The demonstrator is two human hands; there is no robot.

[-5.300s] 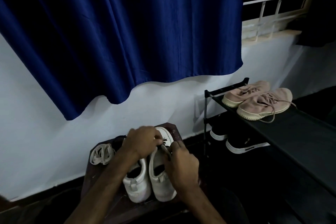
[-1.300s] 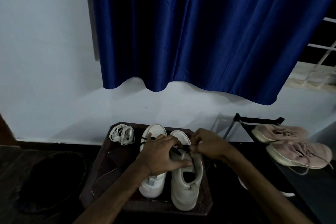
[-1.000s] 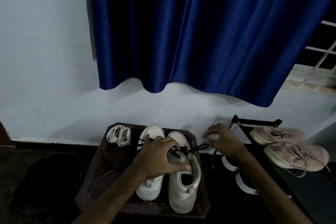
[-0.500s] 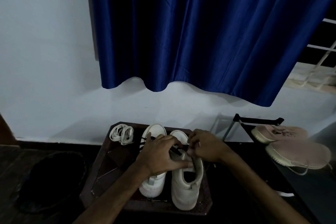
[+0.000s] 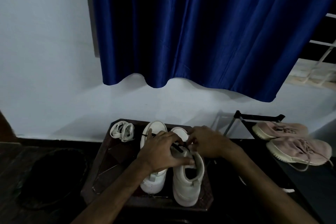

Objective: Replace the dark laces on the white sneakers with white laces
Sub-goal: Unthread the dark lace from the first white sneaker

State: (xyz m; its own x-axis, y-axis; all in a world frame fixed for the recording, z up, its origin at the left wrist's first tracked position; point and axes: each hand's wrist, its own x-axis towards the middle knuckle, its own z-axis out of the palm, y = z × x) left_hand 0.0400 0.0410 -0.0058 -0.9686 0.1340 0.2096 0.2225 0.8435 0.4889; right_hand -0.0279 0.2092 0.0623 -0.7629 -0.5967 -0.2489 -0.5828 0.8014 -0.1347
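Note:
Two white sneakers stand side by side on a dark wooden stool (image 5: 112,167), toes toward the wall. My left hand (image 5: 160,151) lies over the left sneaker (image 5: 152,183) and grips the tongue edge of the right sneaker (image 5: 187,182). My right hand (image 5: 207,142) pinches the dark lace (image 5: 179,147) at the right sneaker's eyelets. A bundle of white laces (image 5: 122,131) lies at the stool's far left corner. The eyelets are mostly hidden by my hands.
A black shoe rack (image 5: 258,117) at the right carries a pair of pink sneakers (image 5: 291,142). A dark round object (image 5: 52,176) lies on the floor to the left. A blue curtain (image 5: 200,29) hangs over the white wall behind.
One second ago my right hand had pulled the dark lace out to the right; it has come back to the right sneaker's eyelets. My left hand has stayed on the shoes.

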